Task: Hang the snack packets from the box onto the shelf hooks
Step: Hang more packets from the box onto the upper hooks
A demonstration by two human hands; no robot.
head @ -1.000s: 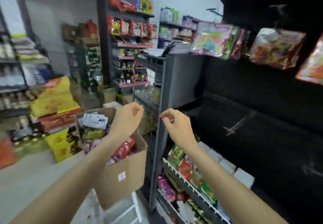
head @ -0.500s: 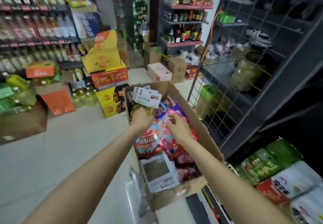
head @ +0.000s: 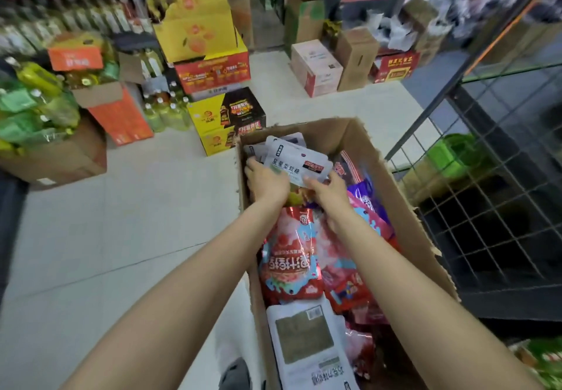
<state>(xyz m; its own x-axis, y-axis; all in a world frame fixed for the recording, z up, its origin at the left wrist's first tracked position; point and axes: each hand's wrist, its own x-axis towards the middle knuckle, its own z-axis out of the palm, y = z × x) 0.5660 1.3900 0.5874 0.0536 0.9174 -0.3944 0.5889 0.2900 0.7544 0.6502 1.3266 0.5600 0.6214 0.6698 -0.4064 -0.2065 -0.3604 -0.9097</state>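
— Where are the hands?
— Both down inside the open brown cardboard box (head: 395,207) on the pale shop floor. Left hand (head: 267,181) and right hand (head: 330,190) side by side at its far end, fingers curled onto a white flat snack packet with black lettering (head: 296,163). Gripping the topmost of a small stack, seemingly; fingertips partly hidden beneath.
— And the rest of the snacks?
— Heaped in the box: a red and blue foil packet (head: 289,255), and a white packet with a dark window (head: 307,338) nearest. Black wire-grid shelf (head: 486,207) just right of the box; hooks out of view.
— Risks?
— Likely lifting several white packets at once, then dropping extras. Possibly snagging a packet on the torn box rim, or creasing the hang hole.
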